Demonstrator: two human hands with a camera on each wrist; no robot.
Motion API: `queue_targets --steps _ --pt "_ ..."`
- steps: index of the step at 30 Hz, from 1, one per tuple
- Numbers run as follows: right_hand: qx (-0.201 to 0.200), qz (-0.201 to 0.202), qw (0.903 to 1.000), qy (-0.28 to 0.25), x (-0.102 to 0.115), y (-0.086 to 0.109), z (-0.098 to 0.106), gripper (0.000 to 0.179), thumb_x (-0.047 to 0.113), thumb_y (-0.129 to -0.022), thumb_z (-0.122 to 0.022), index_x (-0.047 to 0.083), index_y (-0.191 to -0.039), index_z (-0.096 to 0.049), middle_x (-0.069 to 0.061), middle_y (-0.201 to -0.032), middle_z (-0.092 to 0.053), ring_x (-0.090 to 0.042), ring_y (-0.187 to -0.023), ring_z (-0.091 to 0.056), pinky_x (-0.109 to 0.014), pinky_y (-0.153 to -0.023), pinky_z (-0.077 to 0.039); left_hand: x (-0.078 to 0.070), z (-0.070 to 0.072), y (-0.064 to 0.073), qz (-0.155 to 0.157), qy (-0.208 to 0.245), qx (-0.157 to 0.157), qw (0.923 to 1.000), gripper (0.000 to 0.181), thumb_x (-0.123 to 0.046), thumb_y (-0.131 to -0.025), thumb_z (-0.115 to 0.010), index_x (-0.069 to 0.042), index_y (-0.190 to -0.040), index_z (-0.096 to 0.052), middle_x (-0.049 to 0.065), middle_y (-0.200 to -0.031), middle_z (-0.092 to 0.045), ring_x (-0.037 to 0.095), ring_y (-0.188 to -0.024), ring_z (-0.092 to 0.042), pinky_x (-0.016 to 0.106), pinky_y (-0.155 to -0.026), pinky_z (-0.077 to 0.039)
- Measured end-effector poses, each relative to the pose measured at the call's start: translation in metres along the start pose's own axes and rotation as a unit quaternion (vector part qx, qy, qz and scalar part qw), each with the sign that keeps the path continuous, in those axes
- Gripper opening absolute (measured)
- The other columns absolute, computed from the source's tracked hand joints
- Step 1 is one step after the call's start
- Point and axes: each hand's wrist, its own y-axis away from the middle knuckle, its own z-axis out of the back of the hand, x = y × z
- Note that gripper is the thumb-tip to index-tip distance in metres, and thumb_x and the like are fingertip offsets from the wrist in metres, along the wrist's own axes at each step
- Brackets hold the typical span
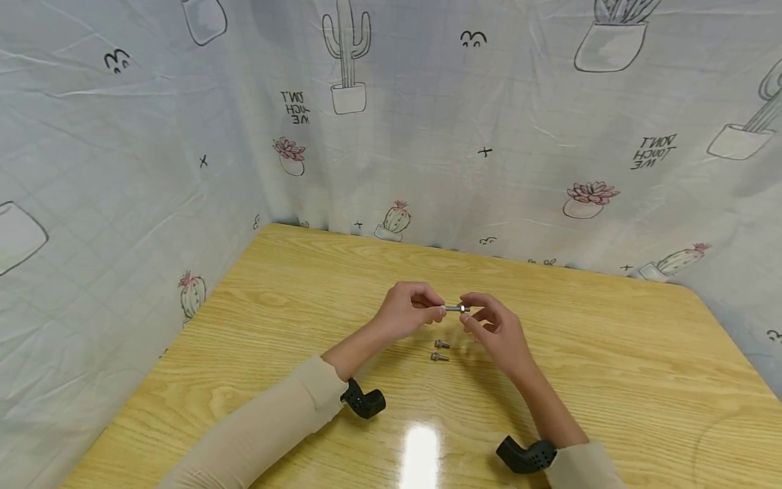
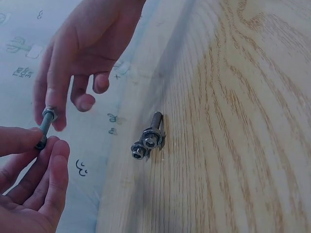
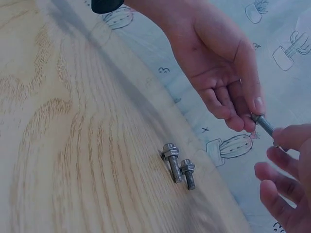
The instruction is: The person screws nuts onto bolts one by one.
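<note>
Between both hands, above the wooden table, is a metal bolt (image 1: 452, 309) lying roughly level. My left hand (image 1: 406, 309) pinches its head end between thumb and forefinger, clearly seen in the right wrist view. A hex nut (image 1: 462, 308) sits around the bolt near its other end, also visible in the left wrist view (image 2: 50, 113). The thumb and forefinger of my right hand (image 1: 497, 333) pinch this nut, the other fingers loosely bent. Below the hands, two shorter bolts (image 3: 172, 160) lie side by side on the table, each with a nut close to its head.
The light wood table (image 1: 611, 380) spreads out on all sides of the hands. A pale cloth with cactus drawings (image 1: 421, 136) hangs behind it and along its left. Black wrist mounts (image 1: 527, 456) sit at both cuffs.
</note>
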Motion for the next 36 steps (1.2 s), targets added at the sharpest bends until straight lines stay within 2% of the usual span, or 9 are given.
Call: queue_targets --steps 4,10,13,19,22,26,31,33,36 --pt "-0.005 0.026 0.9996 0.006 0.0 0.001 0.0 0.024 0.014 -0.096 -0.062 0.007 -0.118 -0.063 -0.012 -0.106 -0.065 -0.02 -0.074 -0.064 -0.031 -0.056 -0.054 0.0 0.0 0.0 0.001 0.0 0.0 1.0 0.004 -0.008 -0.089 -0.069 -0.006 -0.093 -0.071 0.012 -0.088 -0.072 0.04 -0.089 -0.068 0.051 -0.079 -0.056" --pt "-0.015 0.003 0.9999 0.003 0.003 -0.002 -0.002 0.02 0.019 -0.099 -0.057 0.003 -0.105 -0.067 -0.018 -0.086 -0.063 -0.029 -0.065 -0.056 -0.025 -0.05 -0.046 -0.003 -0.001 0.0 0.002 -0.001 0.0 1.0 0.006 -0.007 -0.088 -0.07 -0.005 -0.094 -0.071 0.014 -0.09 -0.072 0.039 -0.088 -0.069 0.049 -0.079 -0.057" --pt "-0.021 -0.016 0.9996 -0.006 0.005 -0.005 -0.004 0.03 0.023 -0.101 -0.052 -0.003 -0.094 -0.065 -0.018 -0.074 -0.059 -0.026 -0.058 -0.052 -0.025 -0.05 -0.044 -0.004 -0.001 0.0 0.001 -0.003 0.003 1.0 0.007 -0.007 -0.088 -0.07 -0.005 -0.094 -0.071 0.013 -0.091 -0.072 0.038 -0.088 -0.069 0.049 -0.078 -0.057" --pt "-0.026 -0.073 0.9969 -0.015 0.006 -0.009 -0.009 0.059 0.038 -0.103 -0.044 -0.008 -0.068 -0.056 0.0 -0.049 -0.042 -0.01 -0.043 -0.034 -0.026 -0.042 -0.032 -0.005 -0.003 0.0 -0.001 0.002 0.013 0.9999 0.005 -0.007 -0.088 -0.07 -0.006 -0.093 -0.071 0.011 -0.09 -0.072 0.039 -0.088 -0.069 0.052 -0.08 -0.056" --pt "-0.029 -0.099 0.9946 -0.017 0.006 -0.01 -0.009 0.069 0.045 -0.102 -0.042 -0.011 -0.063 -0.053 0.004 -0.045 -0.037 -0.009 -0.04 -0.028 -0.025 -0.04 -0.026 -0.005 -0.004 -0.001 0.0 0.003 0.016 0.9999 0.005 -0.007 -0.088 -0.07 -0.006 -0.092 -0.071 0.01 -0.089 -0.072 0.038 -0.088 -0.069 0.052 -0.08 -0.056" --pt "-0.039 -0.108 0.9932 -0.019 0.006 -0.01 -0.008 0.066 0.047 -0.103 -0.038 -0.009 -0.077 -0.06 -0.002 -0.055 -0.048 -0.011 -0.045 -0.038 -0.026 -0.044 -0.036 -0.005 -0.003 -0.002 0.0 -0.003 0.012 0.9999 0.004 -0.007 -0.088 -0.07 -0.007 -0.092 -0.071 0.01 -0.089 -0.071 0.036 -0.086 -0.069 0.051 -0.08 -0.056" --pt "-0.025 -0.071 0.9954 -0.059 0.007 -0.008 -0.005 0.037 0.029 -0.104 -0.044 -0.002 -0.114 -0.06 -0.014 -0.102 -0.061 -0.016 -0.067 -0.059 -0.03 -0.054 -0.049 -0.003 0.0 -0.004 0.011 0.001 -0.001 0.9999 0.004 -0.007 -0.088 -0.069 -0.007 -0.092 -0.071 0.01 -0.088 -0.071 0.038 -0.088 -0.069 0.051 -0.079 -0.056" --pt "-0.014 -0.048 0.9965 -0.067 0.007 -0.008 -0.005 0.029 0.02 -0.102 -0.05 0.0 -0.121 -0.058 -0.014 -0.112 -0.059 -0.016 -0.072 -0.062 -0.03 -0.055 -0.05 -0.003 0.001 -0.004 0.018 0.002 -0.005 0.9998 0.003 -0.007 -0.089 -0.069 -0.007 -0.091 -0.071 0.01 -0.087 -0.071 0.038 -0.088 -0.069 0.051 -0.08 -0.056" --pt "-0.012 -0.031 0.9975 -0.062 0.007 -0.008 -0.005 0.025 0.013 -0.098 -0.057 0.002 -0.12 -0.059 -0.011 -0.112 -0.06 -0.016 -0.074 -0.062 -0.031 -0.056 -0.051 -0.002 0.002 -0.005 0.024 0.002 -0.007 0.9997 0.004 -0.008 -0.089 -0.069 -0.007 -0.092 -0.071 0.01 -0.087 -0.071 0.038 -0.089 -0.069 0.051 -0.08 -0.056"
